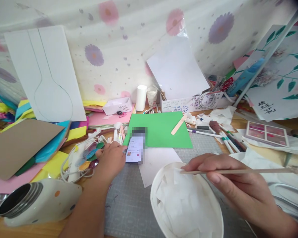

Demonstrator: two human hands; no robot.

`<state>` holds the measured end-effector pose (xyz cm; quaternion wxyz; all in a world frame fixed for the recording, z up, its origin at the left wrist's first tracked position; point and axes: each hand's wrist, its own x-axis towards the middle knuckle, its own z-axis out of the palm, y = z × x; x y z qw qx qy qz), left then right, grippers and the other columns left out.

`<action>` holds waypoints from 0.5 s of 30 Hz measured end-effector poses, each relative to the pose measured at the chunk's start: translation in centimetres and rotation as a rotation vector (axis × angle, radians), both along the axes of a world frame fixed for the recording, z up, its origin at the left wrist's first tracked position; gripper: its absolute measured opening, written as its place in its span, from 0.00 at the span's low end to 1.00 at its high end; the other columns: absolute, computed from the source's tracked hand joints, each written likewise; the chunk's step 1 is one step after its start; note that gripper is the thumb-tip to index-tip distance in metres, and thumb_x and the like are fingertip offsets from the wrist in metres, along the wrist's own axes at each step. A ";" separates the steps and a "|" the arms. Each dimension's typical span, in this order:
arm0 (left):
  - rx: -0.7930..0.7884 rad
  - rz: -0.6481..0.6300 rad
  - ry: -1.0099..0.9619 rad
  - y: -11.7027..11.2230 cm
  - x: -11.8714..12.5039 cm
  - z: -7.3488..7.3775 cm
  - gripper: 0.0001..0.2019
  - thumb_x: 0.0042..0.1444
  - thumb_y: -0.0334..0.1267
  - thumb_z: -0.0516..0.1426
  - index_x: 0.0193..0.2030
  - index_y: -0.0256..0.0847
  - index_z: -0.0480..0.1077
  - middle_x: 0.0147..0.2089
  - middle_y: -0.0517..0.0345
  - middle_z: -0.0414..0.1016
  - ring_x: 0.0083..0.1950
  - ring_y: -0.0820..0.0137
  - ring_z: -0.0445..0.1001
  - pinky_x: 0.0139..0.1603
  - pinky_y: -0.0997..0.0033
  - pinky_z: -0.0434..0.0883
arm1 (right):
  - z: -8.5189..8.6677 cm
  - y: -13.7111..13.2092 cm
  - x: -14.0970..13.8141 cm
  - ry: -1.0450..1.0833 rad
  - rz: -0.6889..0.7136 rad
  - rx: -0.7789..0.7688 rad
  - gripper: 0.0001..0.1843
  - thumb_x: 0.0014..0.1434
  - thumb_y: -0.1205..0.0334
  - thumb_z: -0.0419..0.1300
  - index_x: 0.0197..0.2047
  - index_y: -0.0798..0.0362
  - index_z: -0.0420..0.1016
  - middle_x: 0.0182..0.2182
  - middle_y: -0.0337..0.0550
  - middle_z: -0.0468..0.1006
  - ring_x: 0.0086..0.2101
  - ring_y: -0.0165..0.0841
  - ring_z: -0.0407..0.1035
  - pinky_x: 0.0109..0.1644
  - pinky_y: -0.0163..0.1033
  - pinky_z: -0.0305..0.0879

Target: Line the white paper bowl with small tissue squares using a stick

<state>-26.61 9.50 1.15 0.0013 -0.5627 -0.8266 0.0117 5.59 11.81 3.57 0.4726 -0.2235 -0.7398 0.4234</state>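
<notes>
My left hand point(111, 159) rests on the table with its fingers curled, the thumb touching the lower left edge of a phone point(135, 148) whose screen is lit. My right hand point(234, 183) pinches a thin wooden stick point(238, 171) that lies level and points left. Just below that hand sits a white bowl-like form point(161, 185) covered with torn white paper pieces. A green sheet point(161, 130) lies behind the phone, with a flat wooden craft stick point(178, 125) on it.
A tipped cream flask point(37, 201) lies at the front left. Coloured paper and brown card point(20, 145) pile up on the left. Markers and brushes point(221, 134), a paint palette point(267, 133), paper cups point(152, 96) and leaning sheets crowd the back and right. A grey cutting mat point(129, 201) lies underneath.
</notes>
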 end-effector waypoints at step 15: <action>0.208 -0.009 -0.144 -0.2 0.4 0.8 0.20 0.63 0.32 0.46 0.44 0.49 0.80 0.52 0.54 0.79 0.60 0.54 0.71 0.53 0.50 0.61 | 0.3 -0.2 0.3 0.003 -0.003 -0.019 0.06 0.68 0.61 0.61 0.44 0.40 0.80 0.38 0.36 0.88 0.40 0.32 0.83 0.45 0.30 0.80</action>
